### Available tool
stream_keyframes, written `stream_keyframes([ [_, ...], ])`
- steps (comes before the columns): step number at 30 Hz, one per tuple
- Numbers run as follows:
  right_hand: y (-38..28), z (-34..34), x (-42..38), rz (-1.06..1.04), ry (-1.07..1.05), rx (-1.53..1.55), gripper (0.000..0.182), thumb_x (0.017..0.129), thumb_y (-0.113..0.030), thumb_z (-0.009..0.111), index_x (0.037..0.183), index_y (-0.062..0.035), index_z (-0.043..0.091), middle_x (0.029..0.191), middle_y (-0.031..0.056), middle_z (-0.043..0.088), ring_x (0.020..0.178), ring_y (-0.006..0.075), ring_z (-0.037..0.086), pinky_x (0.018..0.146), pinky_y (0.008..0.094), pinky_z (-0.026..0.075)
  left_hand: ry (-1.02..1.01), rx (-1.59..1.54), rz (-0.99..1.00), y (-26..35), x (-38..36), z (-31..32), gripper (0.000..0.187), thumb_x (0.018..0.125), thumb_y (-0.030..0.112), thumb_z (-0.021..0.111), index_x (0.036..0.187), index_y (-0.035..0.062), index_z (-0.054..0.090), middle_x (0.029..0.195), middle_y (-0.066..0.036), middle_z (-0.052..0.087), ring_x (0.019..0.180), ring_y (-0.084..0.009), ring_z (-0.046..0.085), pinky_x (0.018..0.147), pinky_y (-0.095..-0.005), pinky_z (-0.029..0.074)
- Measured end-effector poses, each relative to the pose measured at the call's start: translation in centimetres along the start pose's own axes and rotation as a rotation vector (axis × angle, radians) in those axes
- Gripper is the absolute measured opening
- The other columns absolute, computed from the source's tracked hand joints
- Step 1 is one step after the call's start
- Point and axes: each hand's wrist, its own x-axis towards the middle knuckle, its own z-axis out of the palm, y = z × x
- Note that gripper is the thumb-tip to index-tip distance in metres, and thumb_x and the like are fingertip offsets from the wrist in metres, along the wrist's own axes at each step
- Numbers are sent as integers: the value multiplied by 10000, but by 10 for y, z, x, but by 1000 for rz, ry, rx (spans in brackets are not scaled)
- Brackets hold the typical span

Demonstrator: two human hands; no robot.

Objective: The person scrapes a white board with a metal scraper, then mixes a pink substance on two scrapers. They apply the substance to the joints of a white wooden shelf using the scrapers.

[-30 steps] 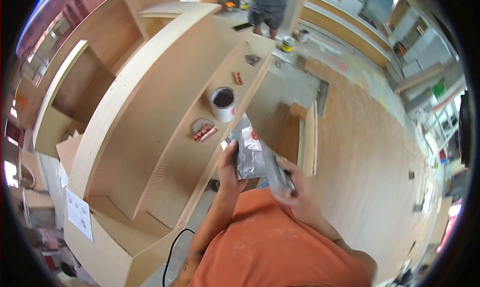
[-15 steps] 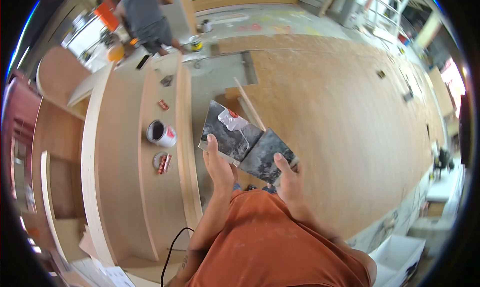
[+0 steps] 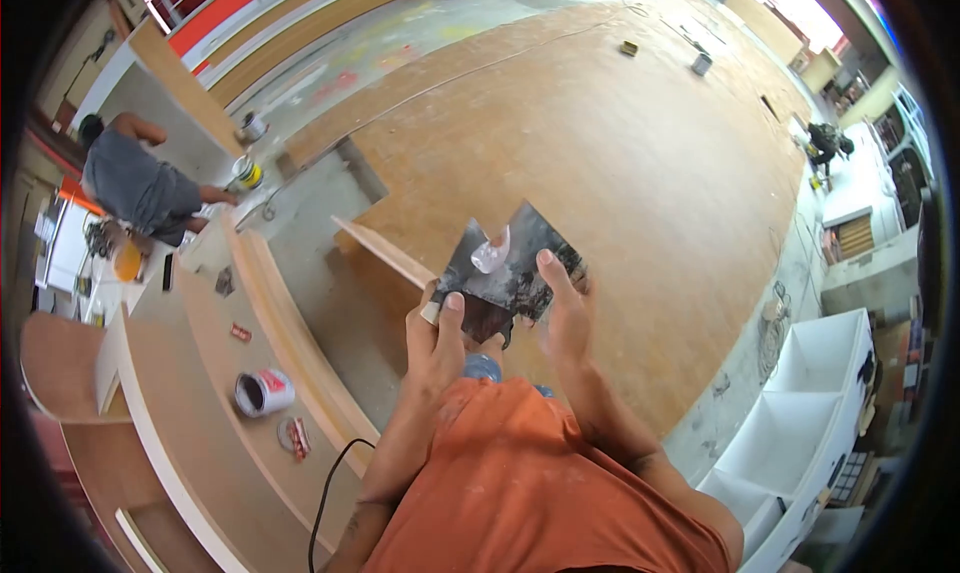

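Observation:
My left hand (image 3: 437,338) grips a flat, dark, smeared putty spreader (image 3: 458,271) by its pale edge, thumb on top. A second dark putty spreader (image 3: 548,241) is in my right hand (image 3: 568,313), with the thumb pressed on its face. The two blades overlap in front of my chest, the right one across the left. A glossy pale pink lump of putty (image 3: 490,253) sits where they meet. Fingers under both blades are mostly hidden.
On the curved wooden cabinet at left stand an open can (image 3: 264,393), a lid with a red tube (image 3: 294,438) and a phone (image 3: 167,271). A person (image 3: 145,178) bends at far left. Wooden sheets (image 3: 640,173) cover the floor; a white shelf unit (image 3: 790,443) stands right.
My view has swung to the right. The spreaders, side by side before, now overlap, the right one tilted over the left, and the spread-out putty is gathered into a smaller lump.

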Motion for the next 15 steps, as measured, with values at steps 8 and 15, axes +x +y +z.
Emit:
stream_keyframes([
  [8,-74,5,156,-406,33,193,195,894,-65,643,1088,-42,634,1097,54,635,1035,164,607,828,343,516,-133,-395,-236,-20,152,52,359,954,223,560,1233,-2,548,1052,-122,668,873,-245,694,762,-377,571],
  [15,-100,17,227,-1159,-868,-889,410,695,-32,813,1042,-127,616,1181,156,473,1143,368,520,971,466,445,-266,-1262,-586,-29,283,102,400,944,255,565,1267,24,522,1157,-127,651,1030,-253,658,915,-399,530],
])
